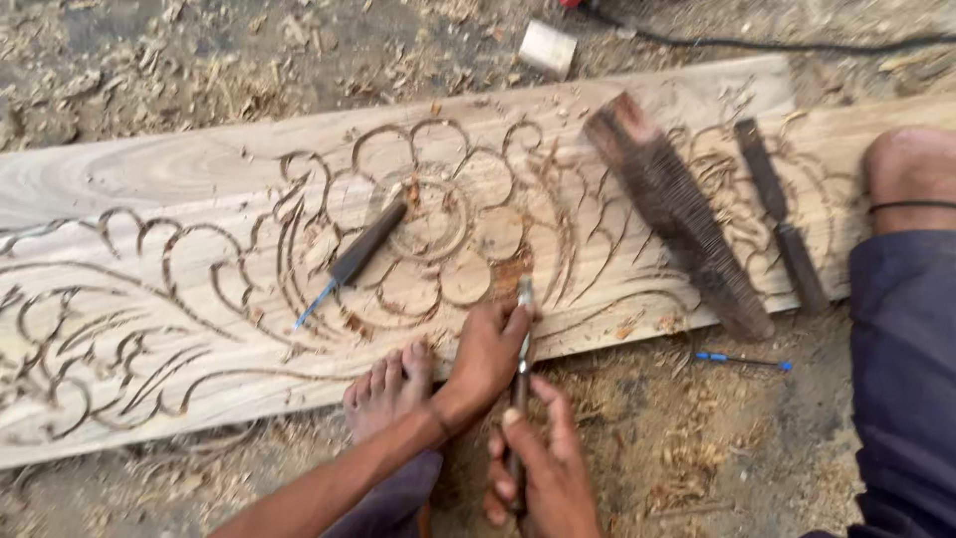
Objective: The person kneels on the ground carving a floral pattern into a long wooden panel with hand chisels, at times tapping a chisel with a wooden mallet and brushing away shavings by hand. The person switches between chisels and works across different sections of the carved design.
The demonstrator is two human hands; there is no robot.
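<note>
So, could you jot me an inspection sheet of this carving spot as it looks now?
Surface: long pale plank carved with flower and scrolls, lying on the ground.
Job's things: chisel, tip on the plank's near edge.
Clutter: dark-handled tool, ridged mallet, flat dark tool, wood block, blue pen, shavings.
Grips: left hand and right hand both hold the chisel.
Cables: black cable at top.
Surroundings: bare foot, knee.

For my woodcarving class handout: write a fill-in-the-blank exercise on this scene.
1. Both hands, the left hand and right hand, grip one ____.
2. The wooden plank is carved with a ____ pattern.
3. A bare ____ presses on the plank's near edge, beside the left hand.
4. A blue pen lies on the ____ ground.

Missing words: chisel; flower; foot; sawdust-covered
</note>
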